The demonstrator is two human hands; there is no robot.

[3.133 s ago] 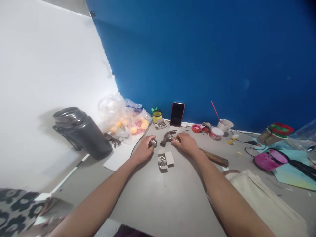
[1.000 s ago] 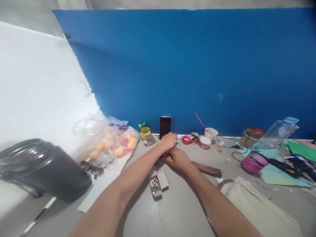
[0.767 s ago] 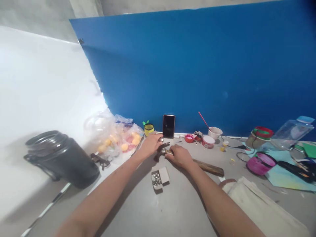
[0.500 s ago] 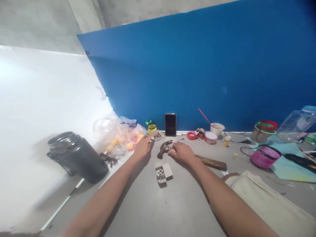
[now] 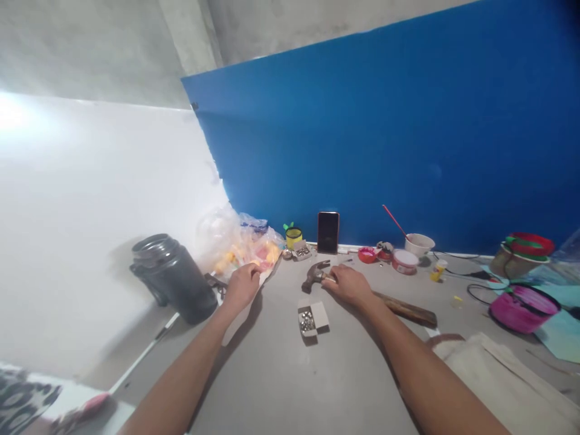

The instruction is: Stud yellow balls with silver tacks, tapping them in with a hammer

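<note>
My right hand [image 5: 351,285] is wrapped round the wooden handle of a hammer [image 5: 403,308] just behind its steel head [image 5: 315,275], and the hammer lies on the grey table [image 5: 290,374]. A small open white box of metal tacks [image 5: 310,317] sits just in front of that hand. My left hand [image 5: 242,285] is off to the left, knuckles up and fingers curled, at the edge of a clear plastic bag of coloured pieces [image 5: 235,248] and a white sheet [image 5: 235,320]. What its fingers hold, if anything, is hidden.
A black jar [image 5: 174,278] lies on its side at the left. Along the blue wall stand a yellow cup [image 5: 293,234], another tack box [image 5: 299,251], a dark phone [image 5: 328,232], small pots [image 5: 403,261] and a white cup [image 5: 419,243]. A pink tub [image 5: 521,308] and cloth [image 5: 498,374] lie right.
My left hand has moved from beside the hammer head and tack box leftward to the bag's edge. The right hand stays on the hammer. The view has swung.
</note>
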